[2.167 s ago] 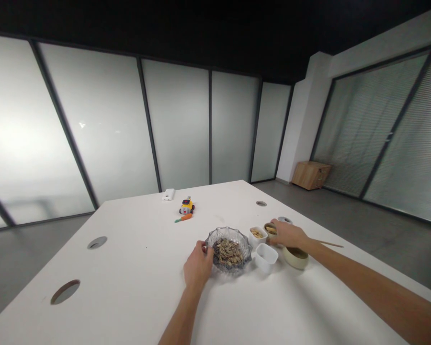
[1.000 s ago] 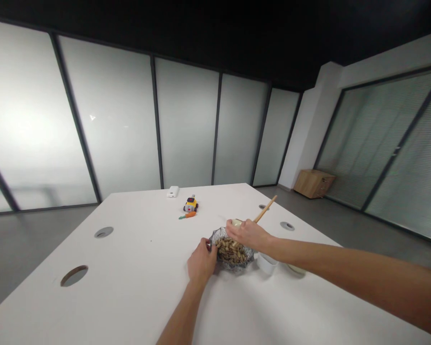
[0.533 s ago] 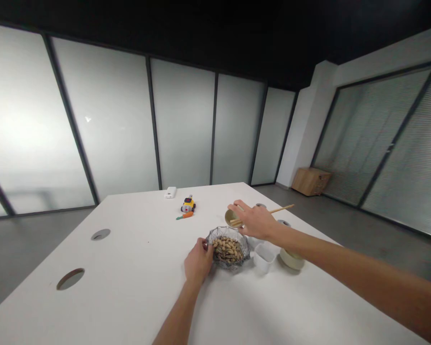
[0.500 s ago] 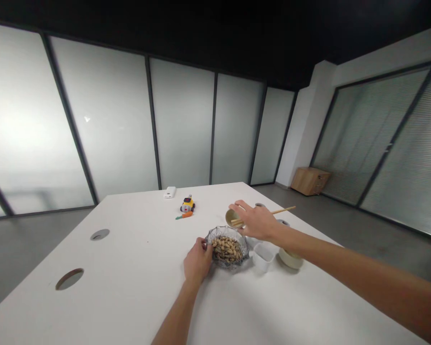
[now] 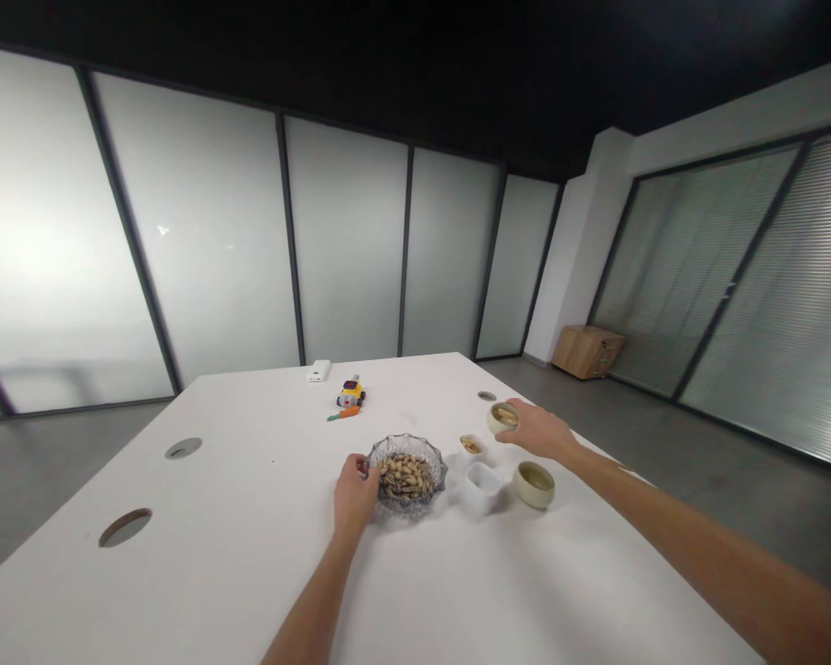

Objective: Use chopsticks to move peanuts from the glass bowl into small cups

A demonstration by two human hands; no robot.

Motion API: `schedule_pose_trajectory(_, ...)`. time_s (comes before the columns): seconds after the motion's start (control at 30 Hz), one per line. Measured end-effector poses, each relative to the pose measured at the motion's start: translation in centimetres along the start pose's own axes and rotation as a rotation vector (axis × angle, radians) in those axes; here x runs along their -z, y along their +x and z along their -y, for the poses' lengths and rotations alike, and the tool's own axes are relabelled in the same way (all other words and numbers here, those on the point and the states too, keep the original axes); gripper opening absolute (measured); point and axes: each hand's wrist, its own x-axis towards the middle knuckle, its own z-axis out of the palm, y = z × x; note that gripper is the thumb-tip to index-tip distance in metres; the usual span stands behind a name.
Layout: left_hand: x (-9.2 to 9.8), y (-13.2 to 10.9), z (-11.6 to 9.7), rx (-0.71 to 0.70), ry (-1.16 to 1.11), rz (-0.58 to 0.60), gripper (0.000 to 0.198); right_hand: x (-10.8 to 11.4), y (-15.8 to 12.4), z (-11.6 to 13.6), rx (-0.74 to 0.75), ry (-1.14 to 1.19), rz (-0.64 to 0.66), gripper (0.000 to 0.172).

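A glass bowl (image 5: 406, 473) full of light brown nuts sits on the white table (image 5: 249, 554), a little below the middle of the picture. The left hand (image 5: 353, 494) is closed on the bowl's near left rim, with the fingers curled over the edge. To the upper right of the bowl, the right hand (image 5: 541, 432) wraps its fingers around a small round cup (image 5: 503, 418) and holds it by its right side. I cannot tell if the cup rests on the table or is just above it. Between the bowl and the cup is a little white tub (image 5: 470, 446) with some bits of food in it. Just below that is an empty white tub (image 5: 483, 486), and to its right stands a round beige bowl (image 5: 534, 485). Further up the table are a toy carrot (image 5: 343, 414), a yellow toy car (image 5: 350, 394) and a small white box (image 5: 318, 371). Two round holes (image 5: 183, 448) show on the left side of the table. A wooden cabinet (image 5: 587, 351) stands on the floor at the right.
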Motion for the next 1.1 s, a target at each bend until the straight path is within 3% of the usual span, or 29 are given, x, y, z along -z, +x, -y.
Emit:
schedule_pose_trajectory(0.2, -0.4, 0.6, 0.7, -0.041, -0.035, 0.007, 0.017, -3.6, 2.9, -3.8, -0.028, -0.013, 0.115, 0.062)
schedule_pose_trajectory(0.47, -0.8, 0.8, 0.9, -0.042, -0.097, 0.002, 0.013, -7.1, 5.3, -4.3, 0.057, 0.013, 0.195, 0.057)
schedule_pose_trajectory(0.57, -0.8, 0.9, 1.0, -0.057, -0.113, -0.006, 0.014, -7.3, 5.5, -4.4, 0.098, 0.023, 0.214, 0.061)
schedule_pose_trajectory(0.8, -1.0, 1.2, 1.3, -0.062, -0.106, -0.008, 0.016, -5.2, 4.6, -3.1, 0.265, 0.008, 0.165, 0.097)
schedule_pose_trajectory(0.93, -1.1, 1.2, 1.3, -0.074, -0.122, -0.011, 0.015, -4.2, 3.8, -0.3, 0.496, -0.068, 0.217, 0.085)
schedule_pose_trajectory(1.1, -1.2, 1.2, 1.4, -0.075, -0.139, -0.008, 0.013, -5.1, 3.8, 2.0, 0.49, -0.07, 0.233, 0.068)
